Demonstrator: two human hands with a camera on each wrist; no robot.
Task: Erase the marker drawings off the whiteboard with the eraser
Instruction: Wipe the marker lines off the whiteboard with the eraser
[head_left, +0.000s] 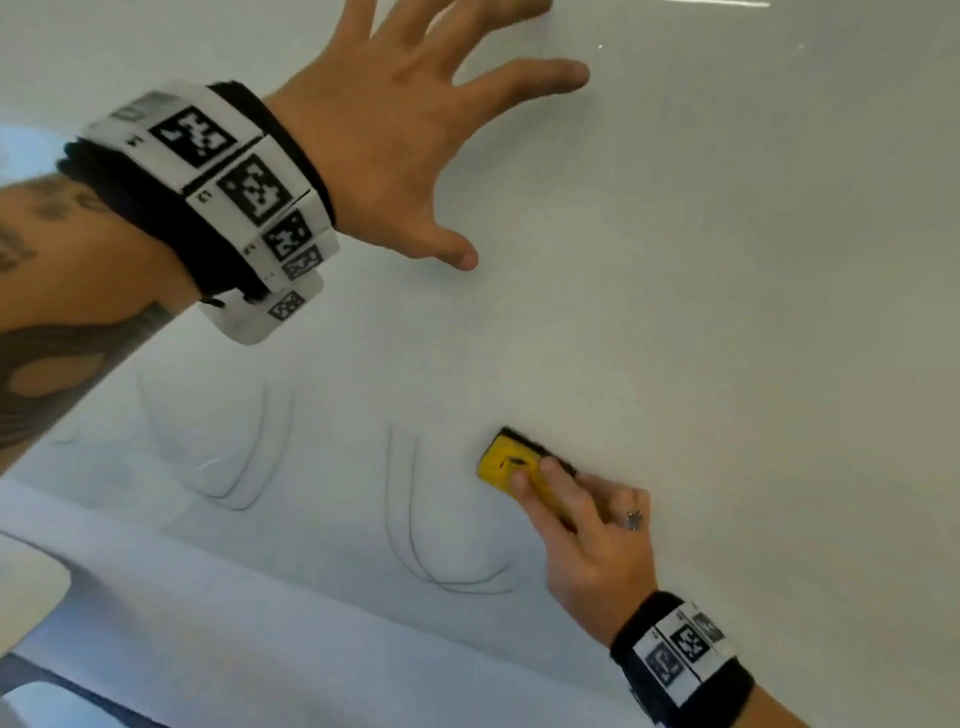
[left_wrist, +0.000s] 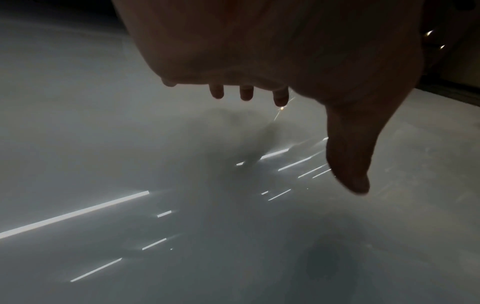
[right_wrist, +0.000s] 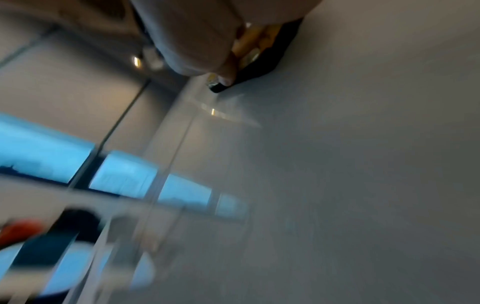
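A white whiteboard (head_left: 727, 312) fills the head view. Thin dark curved marker lines (head_left: 415, 545) remain at its lower middle, and fainter ones (head_left: 244, 467) lie to the left. My right hand (head_left: 582, 530) grips a yellow eraser (head_left: 506, 460) with a black felt pad and holds it flat against the board, just right of the marker lines. In the right wrist view the eraser (right_wrist: 257, 51) shows under my fingers, pad on the board. My left hand (head_left: 415, 130) is spread with straight fingers near the board's upper part; in the left wrist view this hand (left_wrist: 259, 61) holds nothing.
The whiteboard's lower edge (head_left: 156, 597) runs across the bottom left of the head view. In the blurred right wrist view, blue window panes (right_wrist: 124, 174) and a red and black object (right_wrist: 39, 232) appear beyond the board's edge.
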